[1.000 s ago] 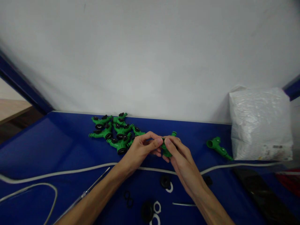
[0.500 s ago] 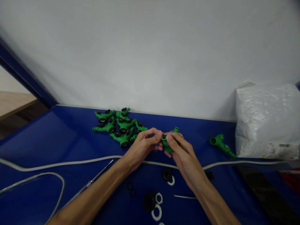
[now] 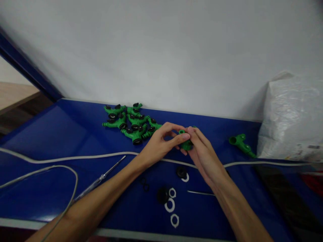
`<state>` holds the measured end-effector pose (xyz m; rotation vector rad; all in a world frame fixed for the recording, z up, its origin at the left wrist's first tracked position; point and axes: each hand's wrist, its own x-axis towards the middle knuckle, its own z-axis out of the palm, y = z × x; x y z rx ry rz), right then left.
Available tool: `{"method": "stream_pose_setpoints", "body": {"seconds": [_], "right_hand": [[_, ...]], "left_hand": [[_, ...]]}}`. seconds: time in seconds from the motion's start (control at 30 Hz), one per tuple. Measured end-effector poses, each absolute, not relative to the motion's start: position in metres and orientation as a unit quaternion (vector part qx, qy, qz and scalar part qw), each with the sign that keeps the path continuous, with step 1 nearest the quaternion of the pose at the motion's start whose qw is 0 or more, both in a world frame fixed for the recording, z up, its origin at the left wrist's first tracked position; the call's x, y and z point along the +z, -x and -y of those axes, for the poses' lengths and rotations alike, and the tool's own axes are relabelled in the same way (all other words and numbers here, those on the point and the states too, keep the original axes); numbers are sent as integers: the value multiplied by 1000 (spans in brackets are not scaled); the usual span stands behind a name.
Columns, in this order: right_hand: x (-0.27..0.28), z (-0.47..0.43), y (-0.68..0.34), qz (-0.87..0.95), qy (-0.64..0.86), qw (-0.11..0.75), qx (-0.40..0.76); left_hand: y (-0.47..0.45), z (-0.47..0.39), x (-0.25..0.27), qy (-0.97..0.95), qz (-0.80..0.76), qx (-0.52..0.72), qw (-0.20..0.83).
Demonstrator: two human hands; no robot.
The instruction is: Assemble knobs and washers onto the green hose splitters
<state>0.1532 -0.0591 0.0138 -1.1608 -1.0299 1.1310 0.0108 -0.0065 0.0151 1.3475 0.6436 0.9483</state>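
Both hands meet around a green plastic hose splitter (image 3: 187, 146), which is partly covered by fingers. My left hand (image 3: 160, 141) pinches near its round opening, thumb and forefinger at the top. My right hand (image 3: 201, 147) wraps the splitter's far side, fingers closed on it. To the left lies a cluster of green Y-shaped hose splitters (image 3: 136, 133) with black valve levers and black collars. On the right rests a bare green splitter body (image 3: 241, 144) without levers.
White rings (image 3: 170, 205), a black collar (image 3: 163, 195) and small black rings (image 3: 145, 185) lie nearer me. A screwdriver (image 3: 104, 174), thin metal rod (image 3: 200, 193) and pale cable (image 3: 83, 157) lie on the blue table. A plastic-wrapped package (image 3: 290, 117) stands right; a white wall rises behind.
The view has tilted down, bringing the table's front edge into sight. My left thumb and fingers have shifted onto the top of the splitter. My right hand still holds it.
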Motion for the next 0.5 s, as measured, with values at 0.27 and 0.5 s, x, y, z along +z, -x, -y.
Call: {"method": "stream_pose_setpoints", "body": {"seconds": [0.27,0.5], "right_hand": [[17,57,-169,520,535,545,383],[17,59,-172,615,503,491,357]], "left_hand": [[-7,-7,5,-588,-311,423,616],[-3,-7,3,-684,-294,363,560]]}}
